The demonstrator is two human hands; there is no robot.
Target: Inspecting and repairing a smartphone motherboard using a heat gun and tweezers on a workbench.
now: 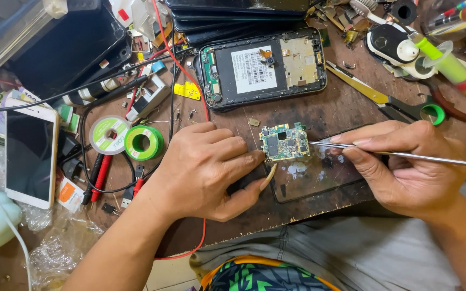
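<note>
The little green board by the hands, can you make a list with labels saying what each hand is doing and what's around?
Left hand: left hand steadies the small green circuit board with its fingertips
Right hand: right hand holds thin metal tweezers, tip at the board's right edge
Under board: dark glass panel on the wooden table
Behind: opened phone
Left side: white phone, green tape roll

**Desk count**

2 hands: left hand (206,170), right hand (405,167). 1 loose circuit board (283,141). 1 metal probe (389,153). 1 opened phone (262,67), back off. 1 white phone (29,152), face up. 1 glass panel (314,175). 2 reels: white reel (109,134), green reel (144,142). 1 scissors (400,105), green handles. 1 syringe (443,59). Stack of dark phones (238,16) at top, count unclear.
</note>
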